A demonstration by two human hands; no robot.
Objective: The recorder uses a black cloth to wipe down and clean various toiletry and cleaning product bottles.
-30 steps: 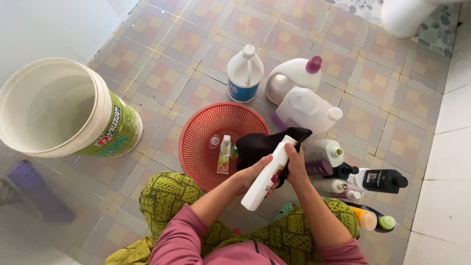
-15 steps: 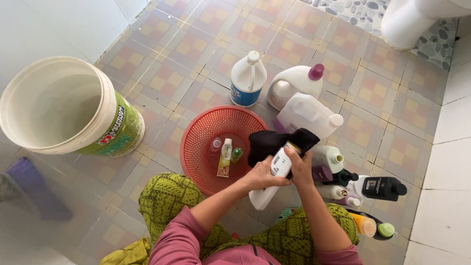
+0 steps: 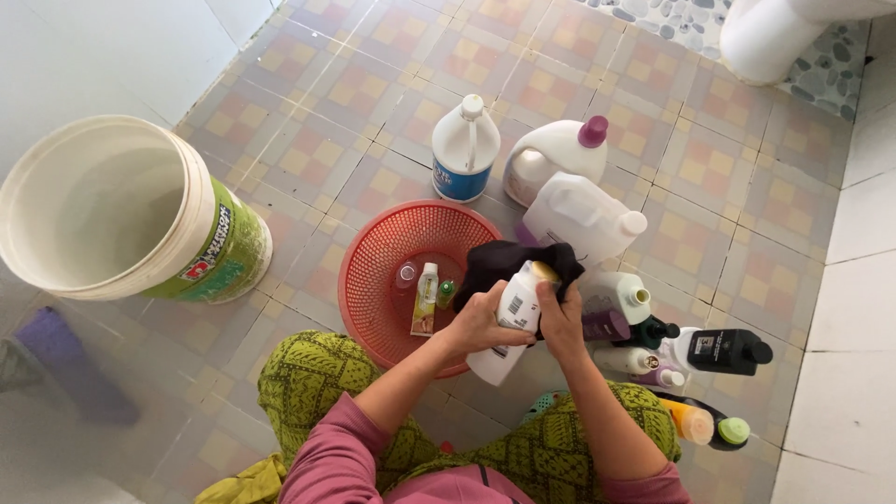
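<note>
**White bottle wiped with black cloth**

White bottle (image 3: 511,322) tilted, long axis diagonal, cap end up-right under black cloth (image 3: 509,266), base down-left. Over rim of red basket (image 3: 373,280). Left hand (image 3: 481,322) wrapped around body; right hand (image 3: 560,322) pinching cloth against neck.

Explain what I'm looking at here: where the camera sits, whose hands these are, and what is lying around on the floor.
The camera is worn on a person's head and looks down at their own two bare hands. The person crouches on a tiled floor. The left hand grips a white bottle, and the right hand presses a black cloth against its top. Just beyond is a red plastic basket holding a few small tubes and bottles. A white bucket stands to the left, large jugs stand behind the basket, and more bottles are clustered to the right.
</note>
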